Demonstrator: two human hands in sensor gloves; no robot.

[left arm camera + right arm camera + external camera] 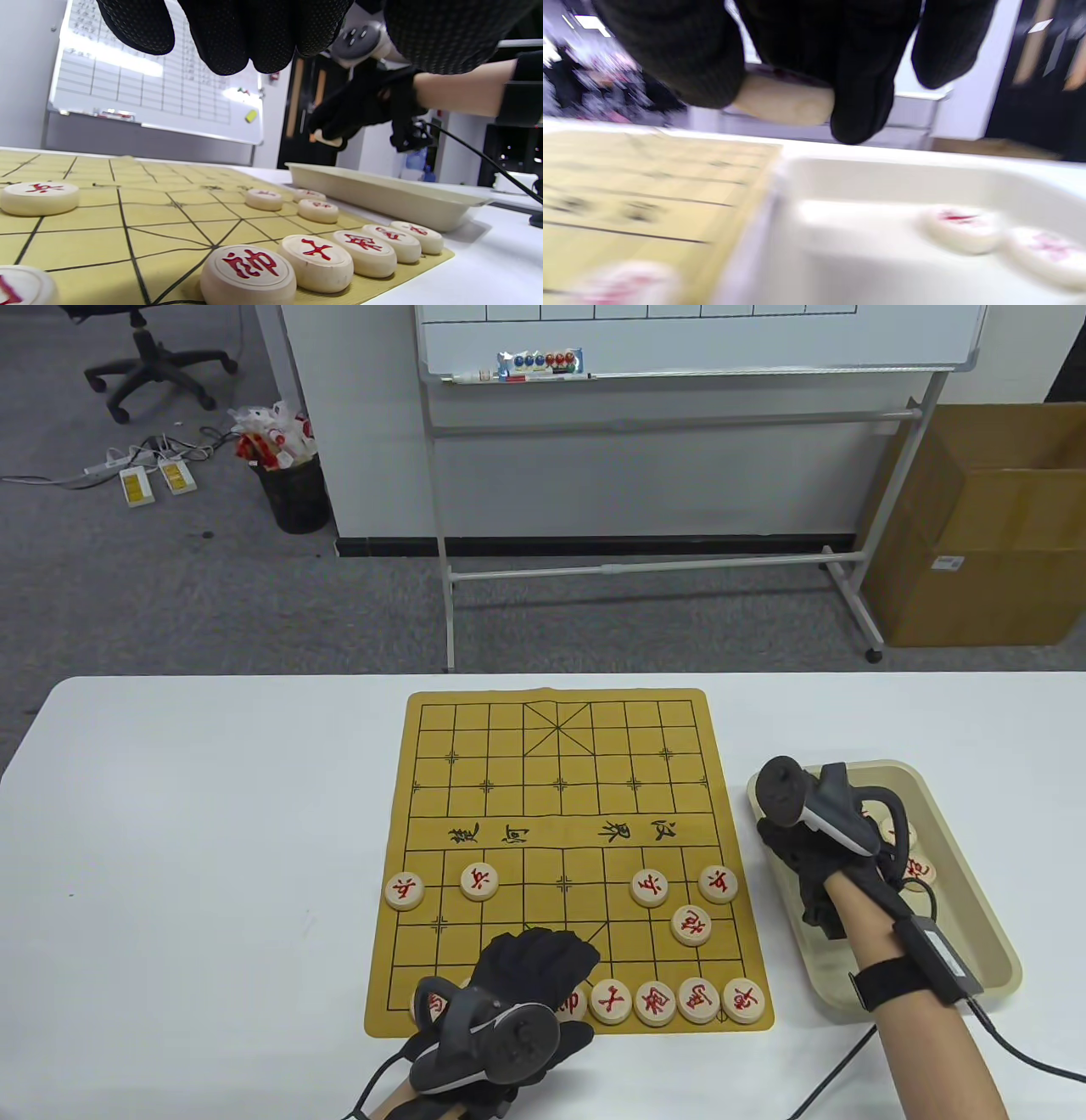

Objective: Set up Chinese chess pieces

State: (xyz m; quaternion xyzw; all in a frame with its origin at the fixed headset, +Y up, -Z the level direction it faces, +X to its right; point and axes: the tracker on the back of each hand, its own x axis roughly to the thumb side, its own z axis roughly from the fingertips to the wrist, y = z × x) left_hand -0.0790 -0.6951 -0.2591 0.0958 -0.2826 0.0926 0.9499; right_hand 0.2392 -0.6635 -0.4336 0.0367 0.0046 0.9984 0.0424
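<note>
The yellow board [560, 780] holds several round wooden pieces with red characters along its near rows, such as one [691, 926] on the right and the near row [315, 262]. My left hand [534, 963] hovers over the near row's middle with fingers [237, 38] hanging free, holding nothing. My right hand [802, 848] is above the beige tray's [950, 814] left rim and pinches one wooden piece [782, 99] between thumb and fingers; it also shows in the left wrist view [326, 138].
Two red pieces [961, 228] lie in the tray, one [920, 867] visible beside my right wrist. A glove cable [848, 1060] runs over the white table [212, 857]. A whiteboard stand [679, 560] is beyond the far edge.
</note>
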